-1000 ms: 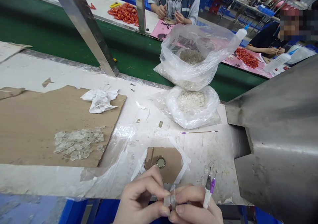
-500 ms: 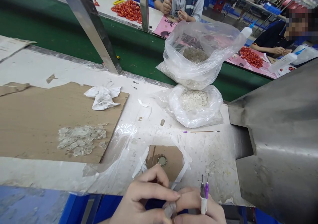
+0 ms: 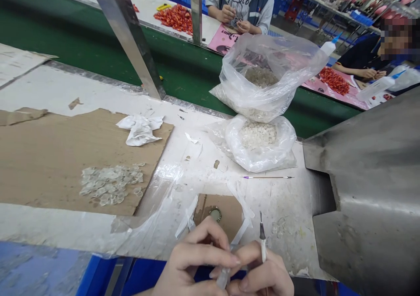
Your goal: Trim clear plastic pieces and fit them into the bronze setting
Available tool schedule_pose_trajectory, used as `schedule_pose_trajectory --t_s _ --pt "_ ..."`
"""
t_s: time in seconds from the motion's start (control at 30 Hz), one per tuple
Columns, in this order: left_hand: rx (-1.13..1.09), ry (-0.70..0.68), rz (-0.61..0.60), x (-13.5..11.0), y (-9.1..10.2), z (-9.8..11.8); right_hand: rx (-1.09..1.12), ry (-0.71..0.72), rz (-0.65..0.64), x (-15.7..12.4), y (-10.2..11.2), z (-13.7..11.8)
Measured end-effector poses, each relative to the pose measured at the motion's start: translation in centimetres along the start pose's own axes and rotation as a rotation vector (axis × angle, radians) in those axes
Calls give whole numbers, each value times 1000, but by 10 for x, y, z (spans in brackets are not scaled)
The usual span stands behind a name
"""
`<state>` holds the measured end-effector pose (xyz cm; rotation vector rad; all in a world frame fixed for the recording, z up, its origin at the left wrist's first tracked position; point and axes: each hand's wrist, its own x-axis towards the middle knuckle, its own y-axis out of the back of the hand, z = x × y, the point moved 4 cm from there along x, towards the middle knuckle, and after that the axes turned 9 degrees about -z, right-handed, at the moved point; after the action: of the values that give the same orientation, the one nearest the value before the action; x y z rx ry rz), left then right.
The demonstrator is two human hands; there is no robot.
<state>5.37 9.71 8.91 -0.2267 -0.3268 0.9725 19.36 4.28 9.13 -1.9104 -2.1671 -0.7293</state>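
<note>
We're watching the left hand (image 3: 193,261) and right hand (image 3: 260,272) working close together, pinching a small clear plastic piece (image 3: 223,278) tilted upright between them, while the right hand is also gripping a slim white needle tool (image 3: 263,243), tip pointing forward.

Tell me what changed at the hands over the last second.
The right hand now shows one white-handled pick, not two; the purple one is out of sight. The left hand's fingers now partly hide the bottle cap. Both hands still hold the clear piece. The plastic bag stayed put.
</note>
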Motion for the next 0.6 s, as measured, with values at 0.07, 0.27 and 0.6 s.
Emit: schedule_pose_trajectory --t_s 0.07,0.27,0.6 --pt "40 -18 2 0 1 1 106 72 66 6 -2 -3" --pt "127 -107 29 -3 2 6 211 40 126 -4 -6 5" --pt "148 -53 160 2 12 11 55 37 9 2 4 8"
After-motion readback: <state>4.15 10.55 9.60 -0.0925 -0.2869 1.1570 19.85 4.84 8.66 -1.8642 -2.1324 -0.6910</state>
